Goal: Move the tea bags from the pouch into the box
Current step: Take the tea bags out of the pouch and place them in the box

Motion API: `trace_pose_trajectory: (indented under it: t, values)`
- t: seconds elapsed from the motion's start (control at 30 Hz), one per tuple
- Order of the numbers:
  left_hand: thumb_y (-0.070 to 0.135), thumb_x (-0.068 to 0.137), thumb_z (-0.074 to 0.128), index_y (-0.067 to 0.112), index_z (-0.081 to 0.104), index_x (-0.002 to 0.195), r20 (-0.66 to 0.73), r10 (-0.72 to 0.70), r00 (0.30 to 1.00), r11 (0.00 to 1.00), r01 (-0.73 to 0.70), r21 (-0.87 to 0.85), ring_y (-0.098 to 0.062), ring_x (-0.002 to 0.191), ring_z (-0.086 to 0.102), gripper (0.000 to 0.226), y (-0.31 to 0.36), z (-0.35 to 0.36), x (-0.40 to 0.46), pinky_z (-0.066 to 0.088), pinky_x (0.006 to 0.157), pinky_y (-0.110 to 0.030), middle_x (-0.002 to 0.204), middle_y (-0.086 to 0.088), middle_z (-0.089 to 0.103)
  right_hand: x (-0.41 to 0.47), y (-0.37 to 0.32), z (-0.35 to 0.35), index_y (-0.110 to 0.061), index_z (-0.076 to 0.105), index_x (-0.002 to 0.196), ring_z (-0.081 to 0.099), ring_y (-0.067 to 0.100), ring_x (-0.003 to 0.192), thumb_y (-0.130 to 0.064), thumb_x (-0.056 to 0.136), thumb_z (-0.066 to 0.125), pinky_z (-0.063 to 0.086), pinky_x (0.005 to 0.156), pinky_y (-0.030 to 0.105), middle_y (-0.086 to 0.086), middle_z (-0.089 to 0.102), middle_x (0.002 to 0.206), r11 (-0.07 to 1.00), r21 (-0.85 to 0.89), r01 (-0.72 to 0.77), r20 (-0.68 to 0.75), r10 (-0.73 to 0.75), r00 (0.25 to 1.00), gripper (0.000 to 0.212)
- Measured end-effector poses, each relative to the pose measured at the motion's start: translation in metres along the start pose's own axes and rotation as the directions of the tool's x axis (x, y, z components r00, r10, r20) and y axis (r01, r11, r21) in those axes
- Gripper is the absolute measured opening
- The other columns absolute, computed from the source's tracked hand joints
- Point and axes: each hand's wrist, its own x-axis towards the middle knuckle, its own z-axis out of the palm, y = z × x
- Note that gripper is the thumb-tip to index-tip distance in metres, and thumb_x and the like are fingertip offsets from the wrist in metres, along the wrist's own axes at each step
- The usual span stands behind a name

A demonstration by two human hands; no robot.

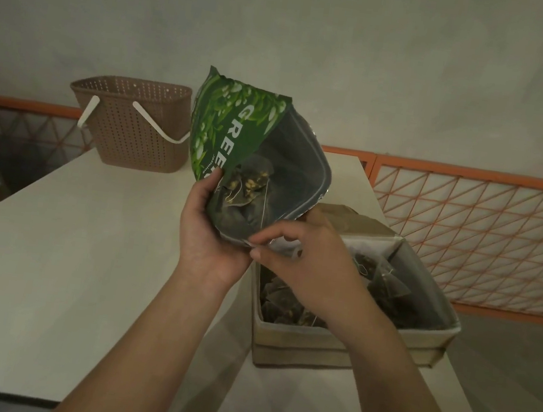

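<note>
Pouch: green; held above the table, tilted, mouth opened toward the viewer; tea bags are seen inside
Left hand: fingers curled round the pouch's lower left edge; thumb laid on the printed face
Right hand: thumb and forefinger pinched at the pouch's near rim; other fingers loosely bent
Box: open; set at 4 o'clock from the pouch; more tea bags are contained
Basket: brown; placed at 9 o'clock from the pouch

Open green pouch tilted above the tea-filled box.
</note>
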Motion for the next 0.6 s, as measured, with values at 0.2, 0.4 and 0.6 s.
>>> trace_pose_trajectory:
  t: [0.2,0.4,0.6]
  values:
    - [0.046,0.096,0.048,0.016,0.056,0.143,0.003,-0.061,0.998,0.998,0.061,-0.026,-0.027,0.122,0.054,0.057,0.005,0.000,0.001,0.057,0.079,-0.031,0.140,-0.012,0.058,0.001,0.001,-0.009,-0.034,0.074,0.091,0.054,-0.003,0.092,-0.032,0.082,0.074,0.047,0.081,0.012,-0.008,0.054,0.101,0.977,0.199,0.083,-0.243,-0.033,0.969,0.010]
    - [0.043,0.093,0.051,0.018,0.060,0.140,0.036,-0.053,0.998,0.997,0.055,-0.054,-0.031,0.127,0.058,0.054,0.002,0.003,0.002,0.061,0.074,-0.039,0.143,-0.011,0.060,0.003,-0.012,-0.044,-0.018,0.071,0.099,0.067,0.014,0.082,-0.019,0.090,0.066,0.058,0.077,0.031,-0.003,0.071,0.093,0.861,0.465,0.206,-0.414,0.005,0.910,0.010]
    - [0.043,0.090,0.053,0.021,0.065,0.132,0.050,-0.053,0.997,0.998,0.054,-0.025,-0.033,0.134,0.054,0.049,-0.003,0.000,0.003,0.057,0.090,-0.041,0.144,-0.010,0.059,0.003,-0.017,-0.069,-0.004,0.065,0.104,0.072,0.020,0.077,-0.010,0.094,0.060,0.058,0.070,0.028,0.009,0.074,0.096,0.704,0.665,0.250,-0.423,0.079,0.903,0.013]
